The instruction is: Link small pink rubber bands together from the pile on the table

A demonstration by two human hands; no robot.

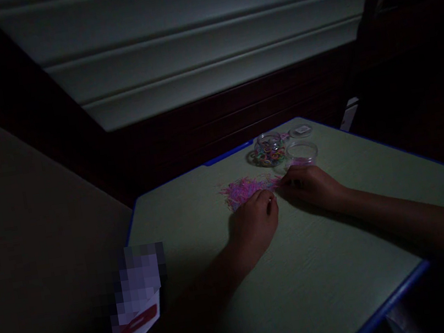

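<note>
A loose pile of thin pink, purple and blue strands lies on the pale green table. My left hand rests at the near edge of the pile, its fingers curled together; whatever they pinch is too small to make out. Just right of the pile, my right hand has its fingertips pressed together beside some pink strands, and what it holds is unclear. Behind the hands stands a clear round jar with colourful small bands in it. An open clear round container sits behind my right hand, with something pink near its base.
A clear lid with a white label lies near the far corner. The table has a blue edge. A white and red printed item is at the lower left. Pale slatted panels rise behind the table.
</note>
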